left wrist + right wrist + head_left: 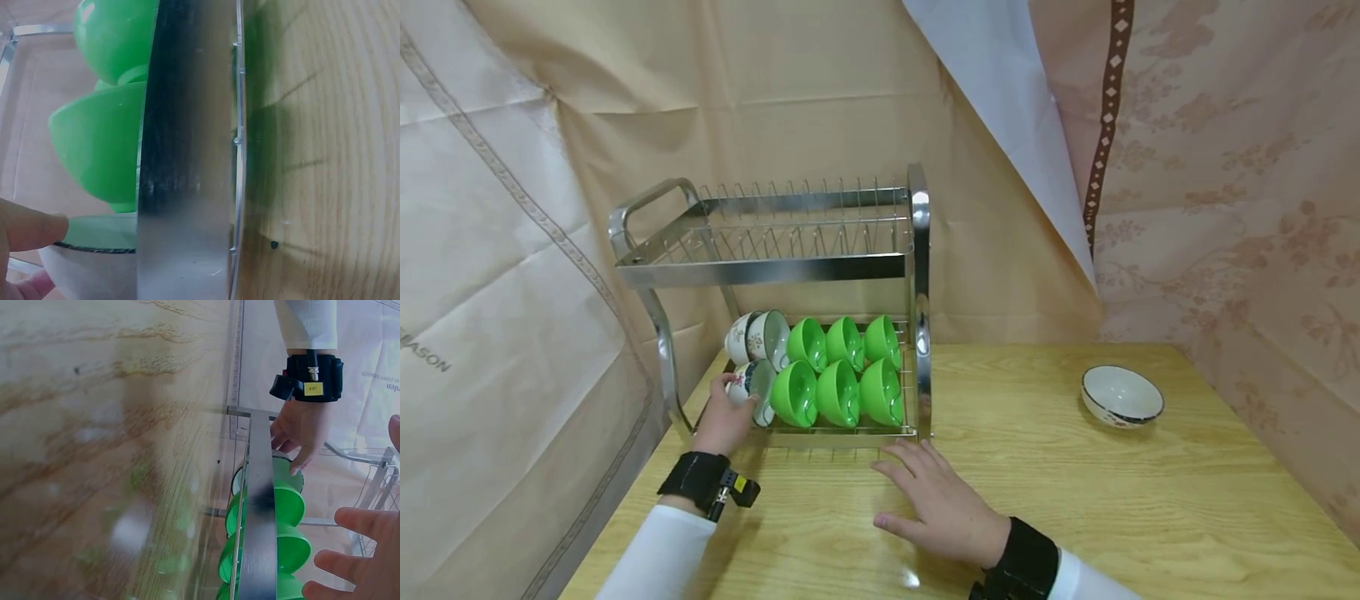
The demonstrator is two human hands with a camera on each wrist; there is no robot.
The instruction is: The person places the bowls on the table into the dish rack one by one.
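Observation:
On the lower shelf of the metal dish rack [775,272], my left hand [725,421] grips a white patterned bowl [762,383] by its rim at the front left. In the left wrist view the thumb [37,226] lies at the dark rim of that bowl [94,265], partly hidden behind the rack's front bar. Beside it, several green bowls [837,393] stand tilted in two rows. Two more white patterned bowls [767,337] lean behind it. My right hand [942,508] hovers in front of the rack with fingers spread, holding nothing.
A white bowl with a dark rim [1122,396] sits upright on the wooden table [1037,467] at the right. The rack's upper tier [805,225] has wire dividers. Cloth hangings [820,75] enclose the table at the back and sides.

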